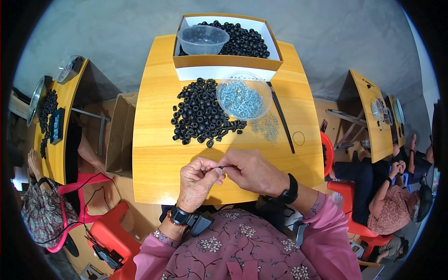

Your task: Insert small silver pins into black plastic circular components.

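Observation:
Above the near edge of the yellow wooden table [156,163], my left hand [197,181] and my right hand [254,172] meet. Their fingertips pinch a small black bead [221,167], mostly hidden by the fingers. Just beyond them lies a loose pile of black beads [198,109]. To its right, a clear round tub [268,97] holds tiny light-blue beads [240,99]. A scatter of small pale beads [266,127] spreads beside the tub. Farther right lie a thin black stick [282,116] and a small elastic loop [298,138].
An open brown-and-white box [228,61] at the far edge holds black beads and a clear plastic bowl [201,42]. A cardboard box [120,135] stands left of the table. Other people sit at tables on both sides, near red chairs [116,228].

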